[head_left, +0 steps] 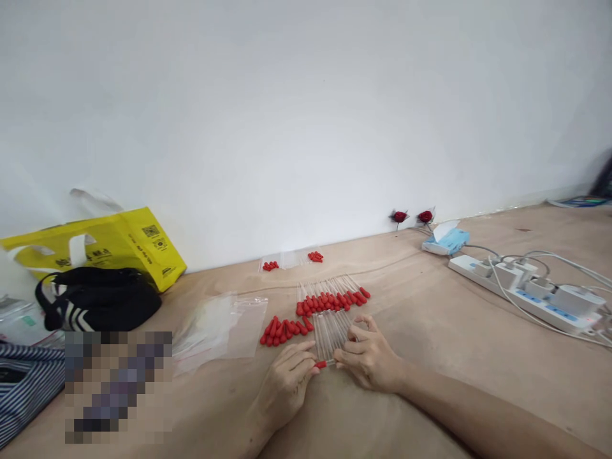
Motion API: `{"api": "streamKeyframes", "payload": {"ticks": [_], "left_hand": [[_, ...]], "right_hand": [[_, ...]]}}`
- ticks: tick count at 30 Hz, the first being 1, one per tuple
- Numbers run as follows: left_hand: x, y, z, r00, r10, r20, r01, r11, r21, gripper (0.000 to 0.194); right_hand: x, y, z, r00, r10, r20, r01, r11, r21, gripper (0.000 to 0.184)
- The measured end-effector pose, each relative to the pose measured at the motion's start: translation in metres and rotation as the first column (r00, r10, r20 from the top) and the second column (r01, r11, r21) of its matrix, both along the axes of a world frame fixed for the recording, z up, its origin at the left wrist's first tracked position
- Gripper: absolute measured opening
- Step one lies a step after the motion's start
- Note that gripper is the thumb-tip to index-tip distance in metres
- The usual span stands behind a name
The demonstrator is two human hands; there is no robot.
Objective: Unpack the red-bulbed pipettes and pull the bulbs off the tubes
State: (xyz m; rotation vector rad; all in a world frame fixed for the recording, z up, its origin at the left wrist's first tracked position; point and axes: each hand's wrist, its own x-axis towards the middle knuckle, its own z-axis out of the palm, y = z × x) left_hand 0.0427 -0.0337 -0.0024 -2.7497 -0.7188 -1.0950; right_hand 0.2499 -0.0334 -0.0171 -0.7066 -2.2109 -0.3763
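My left hand (289, 379) pinches a red rubber dropper bulb (320, 364) between thumb and fingers. From its open end a thin clear tube runs sideways into the closed fingers of my right hand (368, 357). Just beyond both hands lies a row of bare clear tubes (329, 335), side by side. Behind these rests a row of droppers (335, 301), red bulbs toward me and tubes pointing at the wall. A heap of loose red bulbs (282, 330) sits above my left hand. How far the tube goes into the held bulb I cannot tell.
Clear plastic bags (224, 325) lie to the left, beside a black bag (105, 296) and a yellow bag (109, 242). Small bags with red bulbs (270, 266) lie by the wall. At right are a tissue pack (445, 241) and a power strip (521, 293) with cables.
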Motion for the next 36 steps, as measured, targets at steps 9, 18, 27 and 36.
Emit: {"api": "streamKeyframes", "payload": {"ticks": [9, 18, 27, 36], "left_hand": [[-0.001, 0.001, -0.003, 1.000, -0.022, 0.002, 0.022, 0.998, 0.061, 0.016], [0.000, 0.000, 0.000, 0.999, -0.032, -0.002, 0.032, 0.997, 0.067, 0.017], [0.000, 0.003, -0.004, 0.998, -0.069, 0.007, 0.069, 0.996, 0.048, 0.016], [-0.010, 0.006, -0.003, 0.998, -0.023, 0.050, 0.021, 0.999, 0.037, 0.017]], "right_hand": [[0.001, 0.000, -0.003, 1.000, 0.012, -0.001, -0.012, 0.998, -0.061, 0.017], [0.001, -0.001, -0.001, 0.998, 0.053, -0.023, -0.056, 0.990, -0.132, 0.016], [0.003, 0.000, -0.003, 0.998, 0.063, 0.011, -0.059, 0.972, -0.229, 0.021], [0.014, 0.000, 0.000, 0.999, 0.040, -0.023, -0.046, 0.941, -0.337, 0.027]]}}
